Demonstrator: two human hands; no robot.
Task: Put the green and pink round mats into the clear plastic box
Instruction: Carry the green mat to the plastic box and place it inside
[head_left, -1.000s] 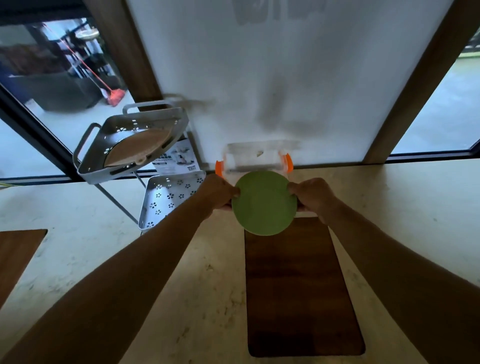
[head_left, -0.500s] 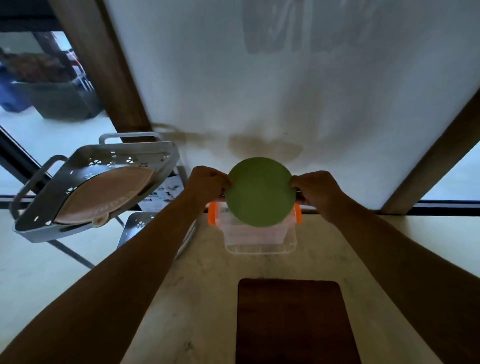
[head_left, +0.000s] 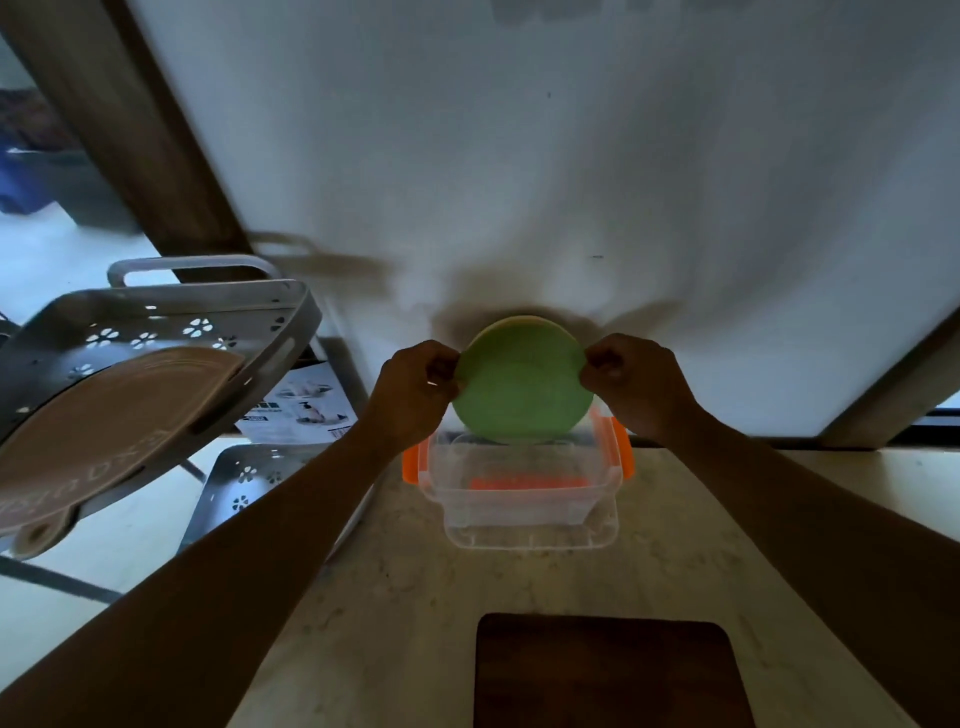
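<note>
A green round mat (head_left: 522, 382) stands nearly upright above the far edge of the clear plastic box (head_left: 524, 499), which has orange clips and sits on the marble counter against the wall. My left hand (head_left: 415, 387) pinches the mat's left edge and my right hand (head_left: 634, 384) pinches its right edge. A pale rim shows along the mat's top edge, perhaps a second mat behind it; I cannot tell its colour. The mat's lower edge dips behind the box's far rim.
A dark wooden board (head_left: 608, 670) lies on the counter in front of the box. A grey metal tiered rack (head_left: 156, 332) stands to the left, its top tray holding a beige mat (head_left: 104, 421). A white wall rises behind the box.
The mat stays over the box while my hands tilt it more upright and lower it toward the far rim. The view has come closer to the box.
</note>
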